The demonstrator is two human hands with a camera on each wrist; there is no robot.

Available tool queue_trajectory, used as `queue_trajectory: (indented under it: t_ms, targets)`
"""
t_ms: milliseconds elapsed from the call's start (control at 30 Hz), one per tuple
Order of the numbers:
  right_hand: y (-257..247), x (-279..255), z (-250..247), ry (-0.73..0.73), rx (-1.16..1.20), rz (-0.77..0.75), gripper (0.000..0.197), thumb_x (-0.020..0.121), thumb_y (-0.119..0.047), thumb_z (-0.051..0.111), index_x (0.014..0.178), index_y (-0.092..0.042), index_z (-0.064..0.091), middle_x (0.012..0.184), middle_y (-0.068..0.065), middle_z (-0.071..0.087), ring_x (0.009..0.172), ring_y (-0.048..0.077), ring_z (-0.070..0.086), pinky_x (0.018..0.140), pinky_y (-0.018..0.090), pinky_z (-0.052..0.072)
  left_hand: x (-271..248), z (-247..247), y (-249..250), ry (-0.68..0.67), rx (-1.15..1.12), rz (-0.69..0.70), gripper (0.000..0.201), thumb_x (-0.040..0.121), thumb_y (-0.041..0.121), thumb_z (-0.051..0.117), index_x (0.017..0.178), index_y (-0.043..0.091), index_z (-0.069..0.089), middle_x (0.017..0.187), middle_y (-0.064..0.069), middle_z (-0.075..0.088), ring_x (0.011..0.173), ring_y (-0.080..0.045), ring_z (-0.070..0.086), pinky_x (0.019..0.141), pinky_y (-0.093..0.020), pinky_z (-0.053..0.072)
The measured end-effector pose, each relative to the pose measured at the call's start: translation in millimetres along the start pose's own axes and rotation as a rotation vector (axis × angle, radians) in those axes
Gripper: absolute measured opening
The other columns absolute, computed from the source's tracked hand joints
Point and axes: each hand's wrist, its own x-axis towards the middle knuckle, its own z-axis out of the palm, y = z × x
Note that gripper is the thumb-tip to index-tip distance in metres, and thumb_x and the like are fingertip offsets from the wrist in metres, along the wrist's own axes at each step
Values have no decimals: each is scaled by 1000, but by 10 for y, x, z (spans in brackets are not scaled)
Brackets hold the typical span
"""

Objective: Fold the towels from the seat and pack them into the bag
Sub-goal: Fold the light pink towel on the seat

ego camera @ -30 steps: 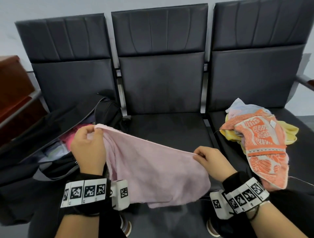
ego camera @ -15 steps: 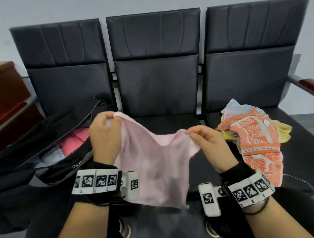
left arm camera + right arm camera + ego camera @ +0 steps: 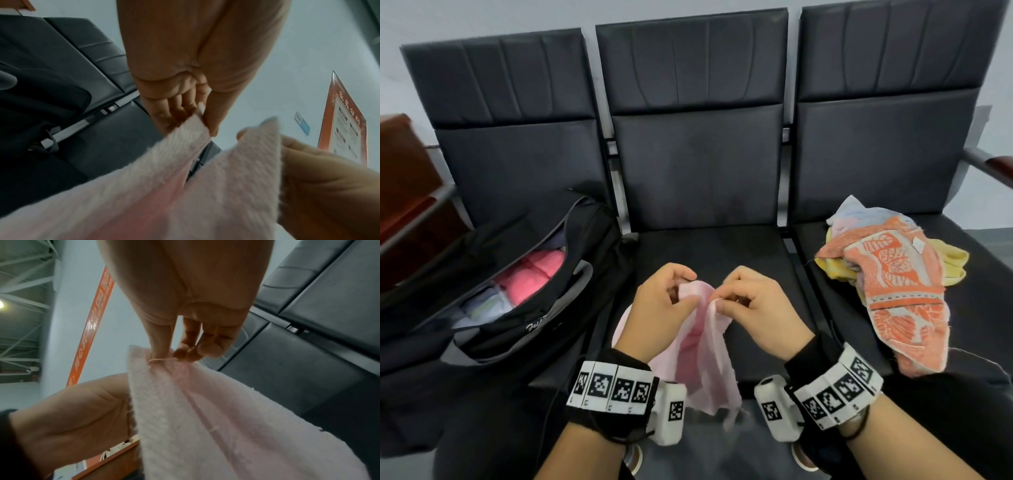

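Wristbands (image 3: 613, 389) with black-and-white square markers sit nearest the camera, one on each forearm, over black sleeves. Just beyond them the pink towel (image 3: 702, 363) hangs doubled over between the two hands, its lower edge dangling in front of the middle seat (image 3: 709, 250). The left hand (image 3: 661, 305) pinches one top corner of the towel between thumb and curled fingers (image 3: 174, 112); the left wrist view shows the cloth caught against the thumb. The right hand (image 3: 756, 308) pinches the other top corner, fingers (image 3: 205, 345) bunched tight on the hem with a loose thread across them. The two hands are close together, the corners nearly meeting, above the front part of the middle seat.

To the left, on the neighbouring seat, lies the black bag (image 3: 517, 308), unzipped and open, with folded towels (image 3: 534, 274) inside it: a bright pink one towards the back and paler ones nearer the front. To the right, on the third seat (image 3: 979, 274), a loose pile of towels (image 3: 893, 274) waits unfolded, an orange-and-white patterned one draped on top over yellow and pale blue cloth, one end trailing towards the seat's front edge.

Behind all three stand the dark padded seat backs (image 3: 695, 102), against a pale wall.
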Motion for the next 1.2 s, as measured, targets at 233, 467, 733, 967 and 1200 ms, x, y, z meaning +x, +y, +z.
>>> queue_trajectory:
  t_ms: [233, 467, 733, 967, 1200]
  targets:
    - [-119, 56, 120, 20, -57, 29, 8, 90, -26, 69, 82, -28, 69, 76, -13, 67, 75, 8, 63, 66, 17, 47, -116, -35, 83, -23, -81, 30, 14, 88, 13, 76, 94, 26, 75, 89, 9, 75, 84, -10, 71, 72, -22, 56]
    - [-138, 48, 185, 60, -129, 42, 10, 87, -30, 71, 79, -25, 68, 69, -7, 66, 68, 12, 62, 67, 35, 54, -160, -120, 105, -85, -35, 29, 18, 92, 13, 71, 105, 24, 77, 98, 10, 75, 95, -10, 70, 83, -28, 58]
    - [-156, 58, 203, 61, -81, 38, 9, 88, -31, 70, 81, -26, 71, 69, -7, 66, 68, 11, 62, 65, 27, 53, -161, -85, 69, -41, 64, 123, 17, 87, 13, 76, 102, 22, 78, 90, 10, 71, 85, -11, 68, 76, -29, 58]
    - [384, -3, 105, -210, -210, 124, 19, 82, -31, 74, 71, -18, 64, 70, 2, 61, 64, 13, 53, 67, 16, 43, -128, -235, 10, 154, 14, 183, 26, 88, -1, 65, 99, 21, 74, 95, 13, 70, 89, -14, 69, 76, -27, 56]
    - [828, -135, 64, -417, -453, 170, 14, 80, -35, 77, 76, -24, 68, 78, -7, 64, 85, 9, 53, 79, 30, 43, -71, -505, 90, 363, -9, 200, 28, 89, -1, 62, 100, 23, 72, 97, 13, 71, 87, -5, 67, 76, -14, 50]
